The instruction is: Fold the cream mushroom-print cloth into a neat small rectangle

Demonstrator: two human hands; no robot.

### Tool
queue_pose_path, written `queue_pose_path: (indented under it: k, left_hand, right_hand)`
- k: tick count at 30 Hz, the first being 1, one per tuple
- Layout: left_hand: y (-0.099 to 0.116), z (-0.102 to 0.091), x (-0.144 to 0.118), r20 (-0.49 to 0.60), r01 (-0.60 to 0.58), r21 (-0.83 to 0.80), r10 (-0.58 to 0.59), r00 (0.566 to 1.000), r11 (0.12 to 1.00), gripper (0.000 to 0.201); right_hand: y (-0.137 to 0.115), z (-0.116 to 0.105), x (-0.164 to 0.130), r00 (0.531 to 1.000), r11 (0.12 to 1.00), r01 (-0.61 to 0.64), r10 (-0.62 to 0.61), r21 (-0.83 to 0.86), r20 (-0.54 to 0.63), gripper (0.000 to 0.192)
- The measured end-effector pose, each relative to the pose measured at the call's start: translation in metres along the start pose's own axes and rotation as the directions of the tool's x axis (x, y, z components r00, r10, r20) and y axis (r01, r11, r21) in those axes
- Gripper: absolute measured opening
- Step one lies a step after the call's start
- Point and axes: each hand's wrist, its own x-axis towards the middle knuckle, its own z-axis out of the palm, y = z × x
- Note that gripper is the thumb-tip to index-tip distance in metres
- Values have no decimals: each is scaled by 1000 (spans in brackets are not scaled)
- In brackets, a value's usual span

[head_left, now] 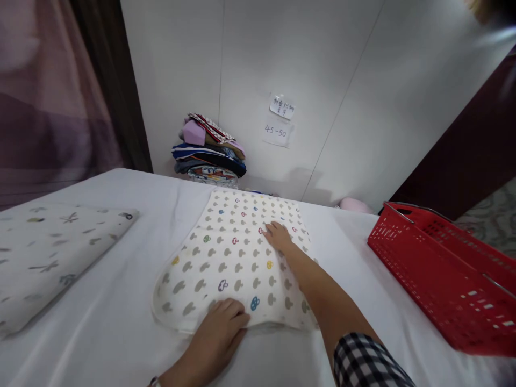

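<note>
Cream mushroom-print cloth (234, 258) flat on sheet (121, 322), long axis running away from body. Left hand (221, 328) fingers spread flat on near edge; right hand (278, 236) open, pressing far half, nothing gripped.

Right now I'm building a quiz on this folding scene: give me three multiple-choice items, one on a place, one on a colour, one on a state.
1. Where is the basket?
A. right of the mushroom cloth
B. left of it
C. on top of it

2. What colour is the basket?
A. blue
B. red
C. green

3. How do the hands meet the mushroom cloth?
A. both lift it
B. both rest flat on it
C. neither touches it

Answers:
1. A, it sits at the table's right edge.
2. B, its mesh walls are red.
3. B, the left hand presses the near edge and the right hand lies on the far part.
</note>
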Motion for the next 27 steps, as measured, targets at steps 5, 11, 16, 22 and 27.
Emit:
queue_pose_path:
  k: [5,11,16,22,27]
  left_hand:
    - [-6,6,1,-30,-30,15,30,999,999,13]
    - [-12,10,0,-38,-62,10,62,997,998,17]
    - [-6,5,-1,-1,-7,-21,7,1000,1000,15]
    - [-2,-2,0,21,14,-59,-13,1000,998,11]
    - [0,-4,-1,4,-19,-29,19,1000,999,14]
  right_hand:
    - [7,7,33,999,1000,-9,10,4,-50,38]
    - [6,5,51,998,998,-63,62,18,4,44]
    - [1,-3,22,997,997,-60,57,44,55,48]
    - [23,-12,-68,992,994,-100,97,35,81,48]
    - [66,-33,-144,966,969,-244,246,-33,76,47]
